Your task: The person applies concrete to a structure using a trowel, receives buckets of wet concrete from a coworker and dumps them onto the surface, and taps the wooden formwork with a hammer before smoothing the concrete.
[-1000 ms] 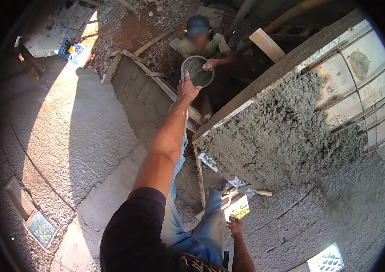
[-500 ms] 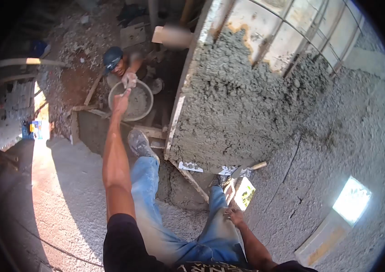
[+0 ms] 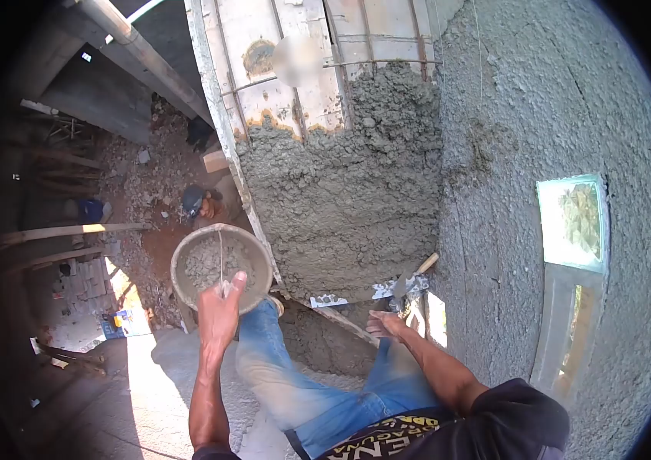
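Note:
My left hand (image 3: 219,313) is closed around the thin handle of a round bucket (image 3: 263,268). Grey wet concrete (image 3: 200,264) lies inside the bucket, which hangs beside my left leg. Near my other knee, my right hand (image 3: 391,325) has its fingers stretched out and holds nothing. Just beyond it, a trowel (image 3: 426,264) with a wooden handle rests at the lower edge of the wet concrete bed (image 3: 341,215).
A person (image 3: 206,205) in a dark cap is below, behind the bucket. A board edge (image 3: 226,130) borders the concrete on the left; steel bars (image 3: 298,107) cross the panels above it. The rough wall (image 3: 494,230) at right has a bright opening (image 3: 570,218).
My left hand has brought the bucket up and closer to me; the other person's hand is off it. My right hand has come off my knee with fingers extended. The view has shifted.

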The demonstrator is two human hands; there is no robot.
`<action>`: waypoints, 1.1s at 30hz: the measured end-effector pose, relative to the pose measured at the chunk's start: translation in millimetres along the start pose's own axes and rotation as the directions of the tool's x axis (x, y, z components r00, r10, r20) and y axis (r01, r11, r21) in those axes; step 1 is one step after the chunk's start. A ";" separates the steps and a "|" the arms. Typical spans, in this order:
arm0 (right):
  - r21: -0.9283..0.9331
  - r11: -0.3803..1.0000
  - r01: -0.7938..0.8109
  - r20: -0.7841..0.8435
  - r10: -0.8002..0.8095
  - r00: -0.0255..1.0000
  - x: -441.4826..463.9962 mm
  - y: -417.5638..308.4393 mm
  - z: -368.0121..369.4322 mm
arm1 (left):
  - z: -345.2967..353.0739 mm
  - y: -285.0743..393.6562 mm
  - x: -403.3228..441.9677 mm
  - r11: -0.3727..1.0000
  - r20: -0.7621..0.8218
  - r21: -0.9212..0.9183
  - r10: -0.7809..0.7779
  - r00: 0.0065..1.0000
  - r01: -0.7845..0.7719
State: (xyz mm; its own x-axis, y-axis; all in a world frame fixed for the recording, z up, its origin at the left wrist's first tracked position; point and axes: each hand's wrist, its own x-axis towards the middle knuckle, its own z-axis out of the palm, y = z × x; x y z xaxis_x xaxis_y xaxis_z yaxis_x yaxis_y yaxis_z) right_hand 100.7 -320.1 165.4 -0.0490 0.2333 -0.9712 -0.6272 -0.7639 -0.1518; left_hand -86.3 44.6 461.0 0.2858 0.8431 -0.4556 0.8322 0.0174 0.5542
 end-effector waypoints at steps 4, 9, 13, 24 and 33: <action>0.246 0.967 -0.067 0.346 -0.023 0.938 -32.5 -36.6 57.7 | -64.8 76.1 -77.6 0.923 0.178 -0.378 -0.006 0.984 0.074; 0.572 0.814 0.096 0.354 -0.351 0.867 -120.9 -61.0 73.6 | -25.9 95.7 -61.9 0.813 0.471 -0.501 -0.032 0.882 0.297; 0.712 0.672 0.204 0.269 -0.529 0.805 -127.2 -54.7 -13.9 | 73.0 88.2 -52.7 0.859 0.468 -0.482 0.086 0.879 0.172; 0.479 0.504 0.719 -0.188 -0.741 0.645 -134.0 -300.3 -74.4 | 173.2 170.9 23.2 0.845 -0.135 -0.474 0.208 0.969 -0.247; -0.859 -0.051 0.510 -0.057 -0.979 -0.194 -423.0 -443.7 58.7 | 164.9 253.7 75.3 0.028 -0.286 -0.954 0.214 0.934 -0.299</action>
State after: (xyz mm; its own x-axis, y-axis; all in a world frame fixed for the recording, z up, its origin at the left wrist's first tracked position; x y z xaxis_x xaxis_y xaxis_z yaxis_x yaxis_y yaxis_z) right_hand 354.2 -44.4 654.4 0.6681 0.6684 0.3269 0.6746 -0.3587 -0.6452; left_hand 224.7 23.9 452.4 0.3085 0.9451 -0.1077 -0.5150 0.2612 0.8164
